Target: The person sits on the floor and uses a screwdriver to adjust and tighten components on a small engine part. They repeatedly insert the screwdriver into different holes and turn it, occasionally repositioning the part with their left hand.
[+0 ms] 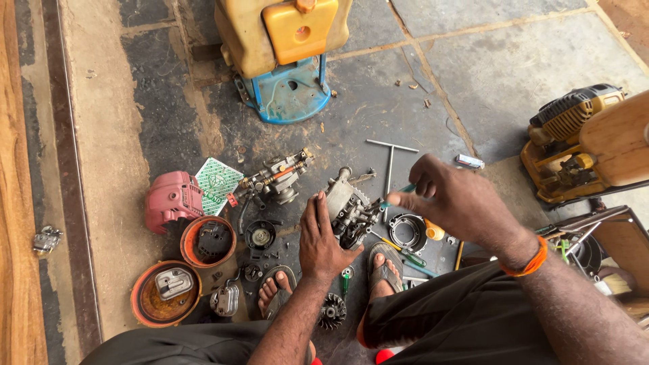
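The person squats on the stone floor [473, 61] with a small engine block [348, 206] between the feet. The left hand [321, 236] wraps the block's near side, fingers closed on the casing, holding it propped up off the floor. The right hand [449, 199] pinches a thin tool with a teal handle [399, 194], its tip aimed at the block's upper right face; it is probably a small screwdriver, though the tip is hidden against the metal.

The step in hand looks like loosening or setting a fastener on the block. The next move calls for the tip to seat squarely before any turn, with the left hand bracing hard so the block does not roll.

Loose parts lie all round: a carburettor assembly [277, 179] just left of the block, a red cover [172, 201], two orange bowls [208, 241] holding pieces, a T-handle wrench [390, 162] beyond the block, a green screwdriver [402, 251] by the right foot, and a yellow tank [284, 30] further off.
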A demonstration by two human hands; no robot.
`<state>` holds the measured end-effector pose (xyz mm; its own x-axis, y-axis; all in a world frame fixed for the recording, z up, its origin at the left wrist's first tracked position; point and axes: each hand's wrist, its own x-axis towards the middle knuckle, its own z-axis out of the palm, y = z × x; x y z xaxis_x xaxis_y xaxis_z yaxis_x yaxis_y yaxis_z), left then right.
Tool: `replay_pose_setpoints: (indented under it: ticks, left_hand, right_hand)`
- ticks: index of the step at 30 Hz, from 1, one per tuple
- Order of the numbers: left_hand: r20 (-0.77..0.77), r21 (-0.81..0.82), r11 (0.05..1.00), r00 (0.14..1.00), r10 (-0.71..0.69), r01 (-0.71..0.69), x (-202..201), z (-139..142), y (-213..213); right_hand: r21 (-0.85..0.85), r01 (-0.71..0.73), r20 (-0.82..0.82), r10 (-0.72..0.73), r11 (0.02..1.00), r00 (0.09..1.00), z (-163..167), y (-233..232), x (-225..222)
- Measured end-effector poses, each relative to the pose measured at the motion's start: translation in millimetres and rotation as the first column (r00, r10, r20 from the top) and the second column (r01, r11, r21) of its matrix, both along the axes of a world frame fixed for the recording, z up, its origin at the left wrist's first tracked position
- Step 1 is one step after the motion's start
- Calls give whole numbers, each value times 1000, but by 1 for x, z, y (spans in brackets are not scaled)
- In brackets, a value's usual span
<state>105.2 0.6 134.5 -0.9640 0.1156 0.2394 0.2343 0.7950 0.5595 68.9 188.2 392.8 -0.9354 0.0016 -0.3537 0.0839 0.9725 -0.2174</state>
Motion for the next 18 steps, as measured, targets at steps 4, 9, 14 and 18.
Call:
replay_pose_setpoints:
  ticks: [4,9,14,18]
  left_hand:
    - [22,-15,1000,1000,9,-9,-1,4,1]
    - [14,-13,1000,1000,3,-3,0,7,2]
    - [-1,13,1000,1000,6,-6,2,5,1]
    - [-14,18,1000,1000,0,0,1,2,0]
  right_hand:
    - [-167,-185,-153,160,968,975,0,2,3]
    - [-378,-457,-283,370,805,885,-7,12,6]
    - [-259,-508,-466,355,822,811,-2,12,4]
    - [-62,-18,-141,9,998,990,4,5,2]
